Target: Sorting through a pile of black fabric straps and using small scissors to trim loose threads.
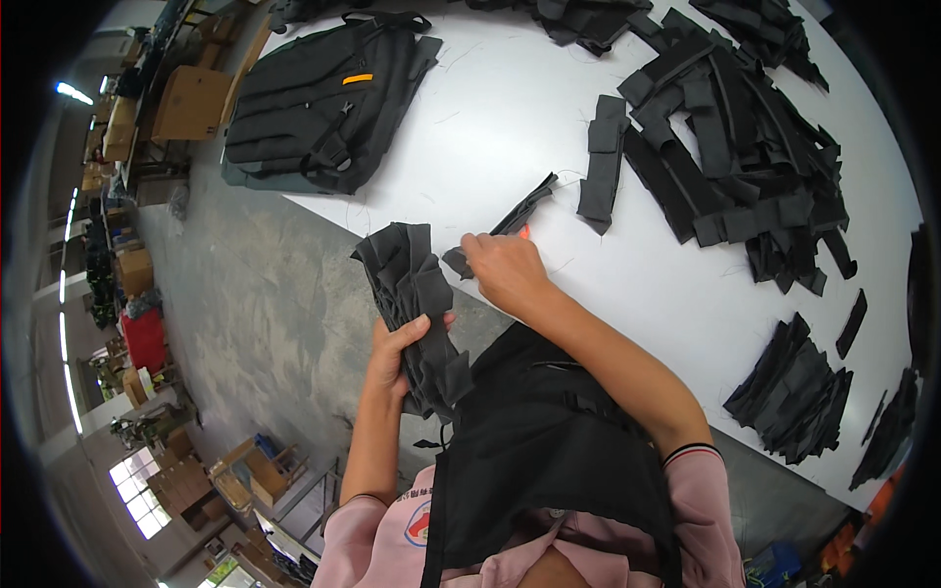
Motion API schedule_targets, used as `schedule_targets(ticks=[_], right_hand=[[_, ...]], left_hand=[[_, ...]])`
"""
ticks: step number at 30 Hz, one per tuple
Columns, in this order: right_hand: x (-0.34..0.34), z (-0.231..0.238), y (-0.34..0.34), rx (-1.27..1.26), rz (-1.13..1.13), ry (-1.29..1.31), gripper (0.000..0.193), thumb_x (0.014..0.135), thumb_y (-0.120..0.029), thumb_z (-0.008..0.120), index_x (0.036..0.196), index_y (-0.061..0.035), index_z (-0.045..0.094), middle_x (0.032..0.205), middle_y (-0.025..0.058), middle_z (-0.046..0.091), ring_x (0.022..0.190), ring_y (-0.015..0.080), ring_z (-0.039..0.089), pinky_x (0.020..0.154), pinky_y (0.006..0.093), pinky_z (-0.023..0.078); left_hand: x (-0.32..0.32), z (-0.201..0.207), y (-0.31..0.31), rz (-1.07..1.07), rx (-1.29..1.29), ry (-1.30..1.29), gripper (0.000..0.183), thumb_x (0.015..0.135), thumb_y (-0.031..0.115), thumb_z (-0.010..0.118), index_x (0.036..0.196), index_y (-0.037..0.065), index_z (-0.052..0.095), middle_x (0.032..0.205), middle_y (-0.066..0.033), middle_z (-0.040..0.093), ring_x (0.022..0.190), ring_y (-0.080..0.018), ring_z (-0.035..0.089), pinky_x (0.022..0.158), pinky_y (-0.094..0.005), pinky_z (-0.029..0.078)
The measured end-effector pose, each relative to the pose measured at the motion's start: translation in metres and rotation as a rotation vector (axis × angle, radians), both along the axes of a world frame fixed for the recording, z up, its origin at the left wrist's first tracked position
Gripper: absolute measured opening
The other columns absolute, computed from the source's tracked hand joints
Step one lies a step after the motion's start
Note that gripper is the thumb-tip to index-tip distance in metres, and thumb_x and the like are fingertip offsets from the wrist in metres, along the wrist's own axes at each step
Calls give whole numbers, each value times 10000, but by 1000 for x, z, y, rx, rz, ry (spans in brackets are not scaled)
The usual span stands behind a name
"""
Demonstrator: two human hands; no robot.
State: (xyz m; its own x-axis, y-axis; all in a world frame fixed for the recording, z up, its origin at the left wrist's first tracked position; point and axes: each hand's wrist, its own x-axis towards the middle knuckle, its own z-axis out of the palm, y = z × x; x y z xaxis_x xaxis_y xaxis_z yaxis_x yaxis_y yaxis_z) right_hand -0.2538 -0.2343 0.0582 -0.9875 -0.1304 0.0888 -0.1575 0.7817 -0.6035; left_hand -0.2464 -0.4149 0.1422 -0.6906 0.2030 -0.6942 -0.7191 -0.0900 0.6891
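My left hand (394,351) is wrapped round a thick bundle of dark grey fabric strips (410,279), thumb across its near face. The bundle is held upright, off the table's edge and in front of my black apron (549,431). To its right, my right hand (508,272) is closed at the table's edge on a dark fabric strip (529,204), which sticks out past the fingers both ways. A small orange bit (524,231) shows beside that hand; its kind is hidden. Another folded strip (603,157) lies flat farther right.
A black backpack (323,103) lies at the white table's (480,118) far left. A large heap of dark strips (725,147) covers the right side, with a smaller stack (792,392) nearer me. Loose threads are scattered about. Cardboard boxes (188,103) stand beyond the concrete floor.
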Motion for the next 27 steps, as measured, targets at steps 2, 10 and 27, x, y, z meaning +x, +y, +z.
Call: schedule_targets(ticks=[2,10,27], right_hand=[[13,2,9,-123,-133,-65,171,774,-107,616,912,-42,540,746,99,601,665,261,606,522,357,444],[39,-71,9,-1150,-764,-425,269,919,-203,497,1103,-14,552,752,44,589,578,86,508,480,239,430],[54,18,41,-257,-407,-131,345,800,-49,550,1145,-56,542,828,86,563,683,283,585,602,374,456]], left_hand=[[-10,-3,-5,-25,-8,-16,538,681,126,737,1132,-39,494,954,-144,619,837,-224,639,743,-311,537],[-138,-68,76,-729,-540,465,701,610,182,778,1159,-71,422,1002,-174,589,876,-234,583,792,-311,466],[-29,-70,29,-235,-5,-67,488,727,158,655,1129,-70,497,989,-178,627,828,-248,642,747,-351,544]])
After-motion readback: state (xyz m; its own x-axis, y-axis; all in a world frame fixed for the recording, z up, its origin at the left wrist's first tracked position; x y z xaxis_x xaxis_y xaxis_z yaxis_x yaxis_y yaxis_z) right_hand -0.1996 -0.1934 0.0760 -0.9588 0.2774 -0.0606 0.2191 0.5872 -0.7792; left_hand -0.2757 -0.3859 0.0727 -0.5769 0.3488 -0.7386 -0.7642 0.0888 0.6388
